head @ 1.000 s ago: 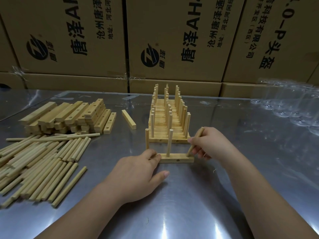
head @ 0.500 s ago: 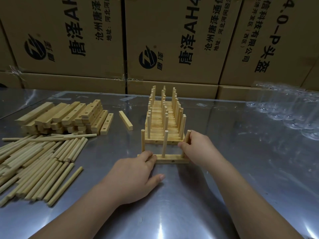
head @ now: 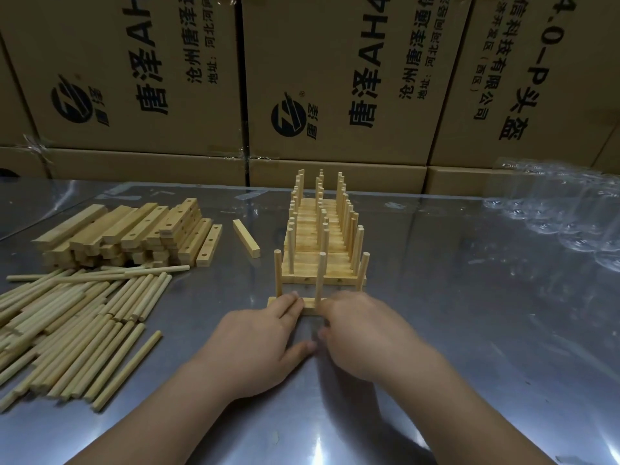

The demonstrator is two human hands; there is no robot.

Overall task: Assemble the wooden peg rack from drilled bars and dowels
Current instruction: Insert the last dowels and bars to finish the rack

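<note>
Head view: the drilled bar [head: 311, 305] lies left-to-right on the surface [head: 469, 330], just on the near side of the finished racks [head: 339, 266]. Three dowels stand in it, and the right dowel [head: 364, 271] leans. The left hand [head: 265, 344] lays flat fingers on the bar's left half, its grip released. The right hand [head: 362, 333] covers the right half; I cannot tell its grip. Both hands are equally near.
</note>
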